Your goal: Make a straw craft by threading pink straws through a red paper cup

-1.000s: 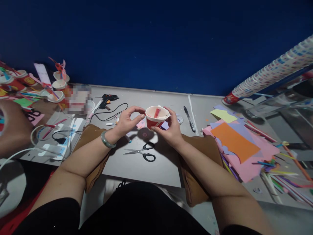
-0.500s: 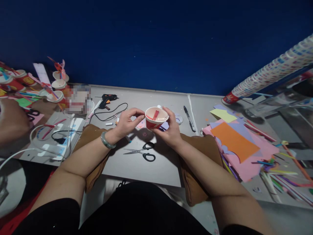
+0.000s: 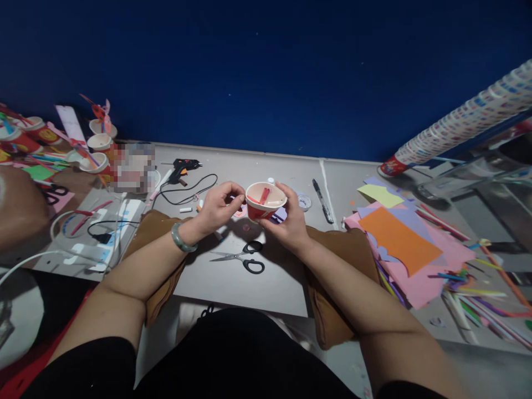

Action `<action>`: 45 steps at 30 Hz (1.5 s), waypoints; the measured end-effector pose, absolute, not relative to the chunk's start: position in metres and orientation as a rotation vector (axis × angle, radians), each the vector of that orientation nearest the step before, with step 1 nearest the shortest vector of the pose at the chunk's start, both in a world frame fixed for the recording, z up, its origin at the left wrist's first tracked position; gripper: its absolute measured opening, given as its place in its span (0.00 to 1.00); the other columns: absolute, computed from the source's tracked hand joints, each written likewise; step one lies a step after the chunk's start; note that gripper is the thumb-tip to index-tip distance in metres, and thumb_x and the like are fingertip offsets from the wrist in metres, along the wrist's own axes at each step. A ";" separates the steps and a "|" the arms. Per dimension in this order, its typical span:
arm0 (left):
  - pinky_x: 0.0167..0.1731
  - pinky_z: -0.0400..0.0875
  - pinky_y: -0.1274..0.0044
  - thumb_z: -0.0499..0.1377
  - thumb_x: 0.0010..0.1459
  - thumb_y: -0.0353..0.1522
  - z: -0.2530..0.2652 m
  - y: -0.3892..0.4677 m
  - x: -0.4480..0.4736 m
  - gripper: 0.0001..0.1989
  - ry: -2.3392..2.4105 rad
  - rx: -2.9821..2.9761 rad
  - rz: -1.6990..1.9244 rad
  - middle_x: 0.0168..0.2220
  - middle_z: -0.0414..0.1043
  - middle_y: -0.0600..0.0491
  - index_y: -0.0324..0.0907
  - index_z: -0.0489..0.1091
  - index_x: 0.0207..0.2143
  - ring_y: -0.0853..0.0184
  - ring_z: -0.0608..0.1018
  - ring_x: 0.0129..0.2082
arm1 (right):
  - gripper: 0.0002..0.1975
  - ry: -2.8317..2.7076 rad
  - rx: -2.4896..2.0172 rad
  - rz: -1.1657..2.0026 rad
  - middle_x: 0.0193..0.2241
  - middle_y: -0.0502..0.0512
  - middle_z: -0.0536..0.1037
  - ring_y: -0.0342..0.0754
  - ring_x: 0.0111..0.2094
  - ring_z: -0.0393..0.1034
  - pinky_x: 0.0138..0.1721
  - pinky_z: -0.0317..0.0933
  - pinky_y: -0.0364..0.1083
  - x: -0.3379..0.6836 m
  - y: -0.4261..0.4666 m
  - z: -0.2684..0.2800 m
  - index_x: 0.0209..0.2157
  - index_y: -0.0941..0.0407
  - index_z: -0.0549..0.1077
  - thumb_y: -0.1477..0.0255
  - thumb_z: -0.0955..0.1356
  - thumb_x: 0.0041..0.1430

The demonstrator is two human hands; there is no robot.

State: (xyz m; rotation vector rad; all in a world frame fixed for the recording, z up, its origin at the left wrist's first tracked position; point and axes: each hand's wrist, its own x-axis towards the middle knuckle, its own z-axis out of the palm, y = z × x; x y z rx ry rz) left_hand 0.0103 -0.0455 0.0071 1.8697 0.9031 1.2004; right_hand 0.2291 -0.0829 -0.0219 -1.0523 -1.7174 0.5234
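Observation:
My right hand (image 3: pixel 293 224) is wrapped round the right side of a red and white paper cup (image 3: pixel 264 211), thumb low and fingers behind the rim. Inside the tilted cup lie red strips (image 3: pixel 265 195). At the cup's left edge, my left hand (image 3: pixel 220 208) is closed in a pinch; whatever its fingertips hold, if anything, is too small to make out. Below the cup, black-handled scissors (image 3: pixel 241 256) rest on the table with blades pointing left. Partly hidden behind my hands are small pink paper pieces (image 3: pixel 240 211) and a roll of tape (image 3: pixel 305 202).
A black glue gun (image 3: pixel 183 169) with its cord lies back left, near a power strip (image 3: pixel 120 230) and decorated cups (image 3: pixel 100 145). A marker (image 3: pixel 322 200), coloured paper (image 3: pixel 399 238) and a long cup stack (image 3: pixel 461 116) are rightward. Another person's arm (image 3: pixel 20 208) shows far left.
My left fingertips have drawn closer together beside the rim. The cup has barely shifted in my right hand, and the scissors lie where they were.

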 end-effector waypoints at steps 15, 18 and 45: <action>0.29 0.78 0.81 0.66 0.59 0.41 0.013 -0.048 0.015 0.16 0.800 1.708 1.223 0.36 0.79 0.48 0.37 0.75 0.41 0.71 0.80 0.30 | 0.44 -1.716 -1.078 0.434 0.62 0.64 0.67 0.63 0.62 0.65 0.63 0.63 0.63 0.229 -0.084 -0.021 0.66 0.51 0.55 0.58 0.76 0.53; 0.29 0.79 0.80 0.67 0.58 0.40 0.013 -0.047 0.014 0.15 0.811 1.697 1.231 0.35 0.80 0.48 0.37 0.76 0.40 0.70 0.81 0.30 | 0.48 -1.754 -1.122 0.386 0.65 0.66 0.63 0.66 0.65 0.62 0.64 0.61 0.66 0.231 -0.084 -0.024 0.69 0.52 0.51 0.57 0.75 0.53; 0.28 0.69 0.80 0.60 0.55 0.28 0.022 -0.052 0.010 0.01 0.954 2.009 1.179 0.28 0.75 0.54 0.40 0.72 0.31 0.72 0.75 0.27 | 0.44 -1.861 -1.091 0.298 0.58 0.64 0.72 0.64 0.58 0.70 0.56 0.69 0.65 0.226 -0.093 -0.020 0.67 0.48 0.54 0.54 0.75 0.55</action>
